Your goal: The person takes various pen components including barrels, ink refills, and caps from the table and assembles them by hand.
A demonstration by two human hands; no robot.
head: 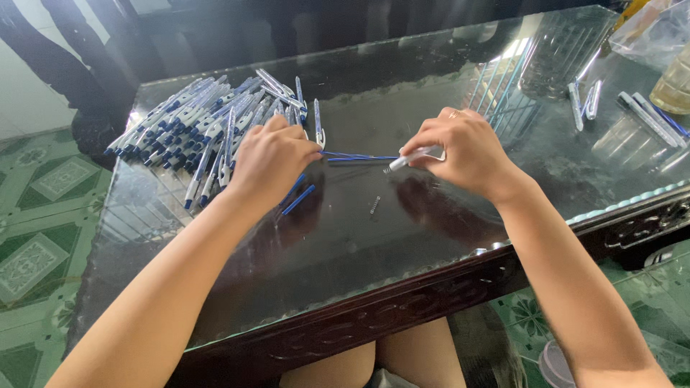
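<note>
My left hand (269,162) is closed on a thin blue ink refill (356,156) that stretches to the right above the glass table top (402,237). My right hand (463,151) grips a white pen barrel (415,156) whose tip points left at the refill's end. A small metal spring (374,205) lies on the glass just below the two hands. Two short blue pen parts (297,200) lie beside my left wrist. A large heap of white and blue pens (205,122) sits behind and to the left of my left hand.
A few more white and blue pens (586,100) lie at the back right, with others (650,118) near a clear jar (675,86) and a plastic bag (650,32). The table has a dark carved wooden edge (402,305). Green patterned floor tiles (43,215) lie to the left.
</note>
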